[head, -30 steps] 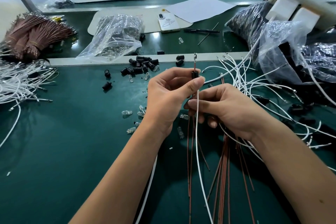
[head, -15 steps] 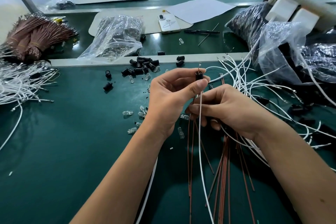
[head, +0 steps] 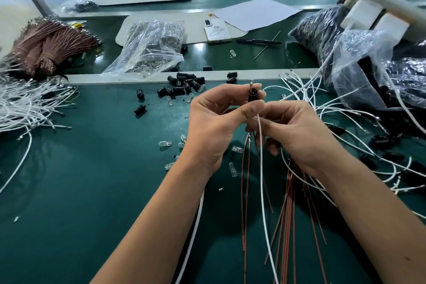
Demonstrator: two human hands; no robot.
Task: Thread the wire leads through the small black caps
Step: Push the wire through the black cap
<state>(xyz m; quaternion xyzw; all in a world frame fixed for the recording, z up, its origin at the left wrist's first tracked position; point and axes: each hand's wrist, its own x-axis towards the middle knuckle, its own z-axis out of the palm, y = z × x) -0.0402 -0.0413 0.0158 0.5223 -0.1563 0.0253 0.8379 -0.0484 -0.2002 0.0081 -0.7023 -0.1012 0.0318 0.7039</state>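
My left hand (head: pixel 215 127) pinches a small black cap (head: pixel 253 94) between thumb and forefinger above the green table. A metal wire terminal (head: pixel 251 81) sticks out of the cap's top. Below the cap a white wire (head: pixel 262 191) and a brown wire (head: pixel 256 145) hang down toward me. My right hand (head: pixel 297 136) pinches these wires just under the cap. More brown wires (head: pixel 288 210) lie fanned on the table beneath my right wrist. A pile of loose black caps (head: pixel 184 83) sits beyond my left hand.
Small clear bulbs (head: pixel 165 144) are scattered near my left wrist. White wire bundles lie at the left (head: pixel 25 108) and right (head: pixel 322 108). Brown wire bunches (head: pixel 46 46), a clear bag (head: pixel 149 48), a phone (head: pixel 216 30), a pen (head: pixel 258 41) and black-filled bags (head: pixel 373 57) fill the far side.
The wire terminal that stood well above the cap now shows only a little above it. My right hand has risen up the wires and now sits just under the cap.
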